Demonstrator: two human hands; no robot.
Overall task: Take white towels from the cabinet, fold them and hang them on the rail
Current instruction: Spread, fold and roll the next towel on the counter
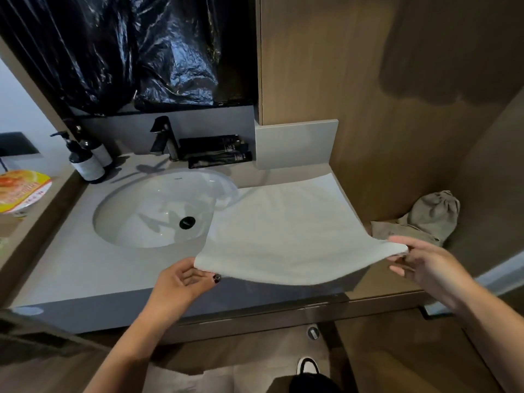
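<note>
A white towel (283,231) lies spread over the right part of the grey counter (71,268), its left edge overlapping the rim of the sink (158,205). My left hand (184,282) pinches the towel's near left corner at the counter's front edge. My right hand (425,265) pinches the near right corner, lifted just past the counter's right end. The near edge sags between the two hands. A metal rail (283,310) runs below the counter front.
A black faucet (164,140), two pump bottles (85,160) and black tubes (218,154) stand behind the sink. A beige cloth bag (425,217) sits on a ledge to the right. Wood panels enclose the right side. A yellow packet (19,191) lies at left.
</note>
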